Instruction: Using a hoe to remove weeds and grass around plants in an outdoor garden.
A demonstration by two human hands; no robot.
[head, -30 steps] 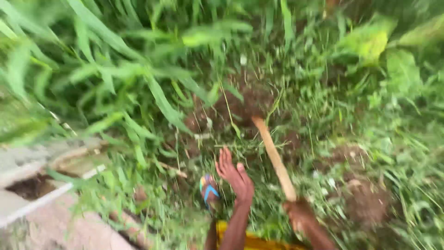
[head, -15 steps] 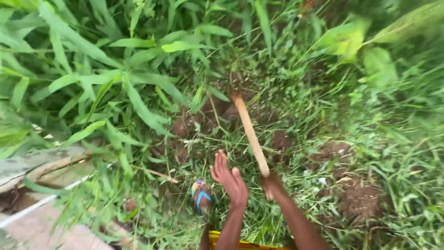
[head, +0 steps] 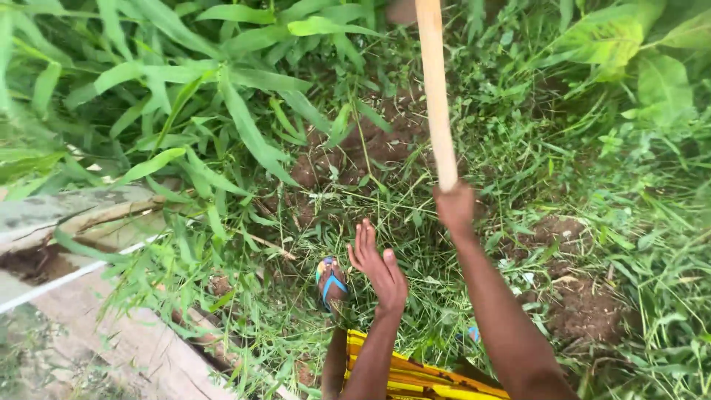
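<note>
My right hand was clamped on the lower end of the wooden handle, raised so its head was out of view above the dug soil. My left hand hung spread and empty, probably for balance, near my sandalled foot.

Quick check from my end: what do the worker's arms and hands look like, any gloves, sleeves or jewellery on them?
Both hands are bare: no gloves on the left hand or the right hand. The forearms are uncovered as far as the view shows, with no sleeves, watch, bracelets or rings visible. The arms are slim and straight in outline. Below them shows a yellow garment with dark stripes.
</note>
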